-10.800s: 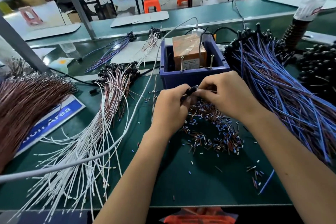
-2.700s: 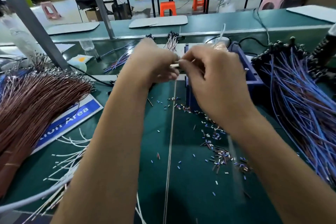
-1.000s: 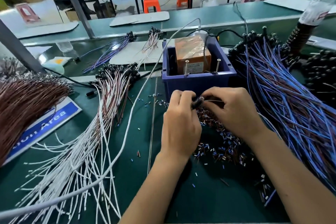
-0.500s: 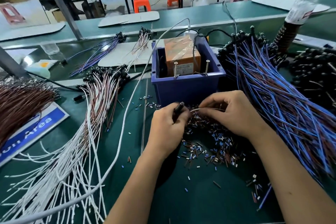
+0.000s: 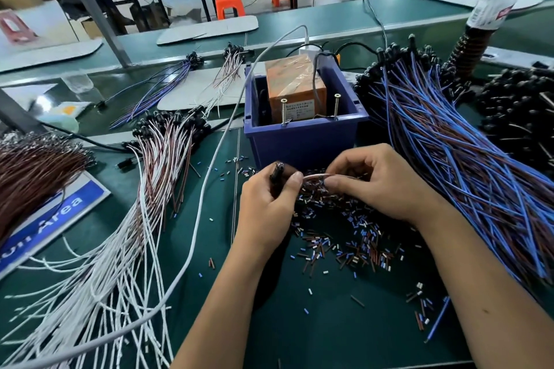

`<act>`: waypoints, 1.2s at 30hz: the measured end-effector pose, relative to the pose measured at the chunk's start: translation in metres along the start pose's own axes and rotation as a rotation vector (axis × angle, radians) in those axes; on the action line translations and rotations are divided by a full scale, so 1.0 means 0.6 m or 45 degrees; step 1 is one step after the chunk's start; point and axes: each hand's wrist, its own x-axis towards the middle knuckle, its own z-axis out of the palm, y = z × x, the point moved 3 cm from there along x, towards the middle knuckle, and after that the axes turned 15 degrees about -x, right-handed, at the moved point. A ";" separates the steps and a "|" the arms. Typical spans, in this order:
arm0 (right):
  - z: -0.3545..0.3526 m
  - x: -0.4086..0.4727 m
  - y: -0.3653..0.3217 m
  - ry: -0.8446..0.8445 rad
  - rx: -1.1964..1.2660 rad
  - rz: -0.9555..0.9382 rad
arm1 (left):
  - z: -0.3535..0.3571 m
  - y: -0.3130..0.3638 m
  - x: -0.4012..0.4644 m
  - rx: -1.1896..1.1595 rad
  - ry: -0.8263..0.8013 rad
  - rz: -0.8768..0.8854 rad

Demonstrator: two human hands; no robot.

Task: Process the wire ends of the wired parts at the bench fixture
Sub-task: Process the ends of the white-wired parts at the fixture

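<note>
One wired part (image 5: 277,172) in front of blue bin (image 5: 302,141), black head gripped in curled left hand (image 5: 266,204), wire end (image 5: 314,176) pinched by right hand (image 5: 380,186). Two screws (image 5: 283,111) upright at bin's near rim. Stripped insulation bits (image 5: 344,237) uncounted; bare green mat (image 5: 314,332) toward near edge, between white-wired bundle (image 5: 120,249) and blue-wired bundle (image 5: 464,165).
</note>
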 end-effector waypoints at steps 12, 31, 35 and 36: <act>0.004 0.000 -0.005 0.041 0.228 0.036 | 0.009 0.005 -0.004 -0.069 -0.221 -0.019; 0.000 0.000 -0.008 0.080 0.212 0.039 | 0.005 0.012 -0.008 -0.118 -0.165 -0.055; 0.000 0.000 -0.005 0.073 0.224 -0.002 | 0.003 0.014 -0.008 -0.186 -0.175 -0.081; 0.002 0.000 -0.005 0.072 0.227 -0.008 | 0.003 0.015 -0.008 -0.212 -0.177 -0.092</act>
